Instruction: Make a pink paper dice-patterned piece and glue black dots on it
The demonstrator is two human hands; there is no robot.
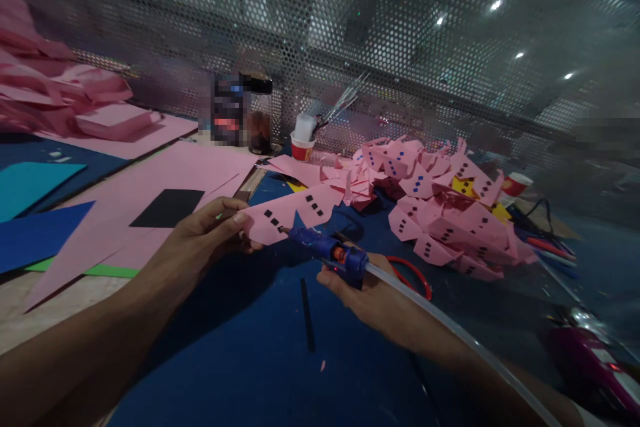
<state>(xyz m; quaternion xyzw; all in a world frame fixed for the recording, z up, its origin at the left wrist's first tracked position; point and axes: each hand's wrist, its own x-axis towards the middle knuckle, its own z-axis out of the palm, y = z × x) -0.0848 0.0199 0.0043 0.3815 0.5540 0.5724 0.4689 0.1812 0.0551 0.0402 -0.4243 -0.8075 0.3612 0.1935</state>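
My left hand (220,227) pinches the left end of a pink paper cutout (295,203) marked with small black squares. In my right hand (370,293) is a blue hot glue gun (325,250), with a long clear glue stick (430,307) running out of its back toward the lower right. The gun's nozzle points left and reaches the cutout's lower edge, close to the black squares; whether it touches cannot be told. A thin black strip (307,313) lies on the blue table surface (240,360) below the gun.
Several folded pink paper pieces (450,220) are heaped at the right. Pink sheets (220,163) with a black square (167,208) lie left. A red-and-white cup (303,147) stands by the perforated metal panel (280,33). Red-handled scissors (413,273) and a magenta glue gun (595,360) are at right.
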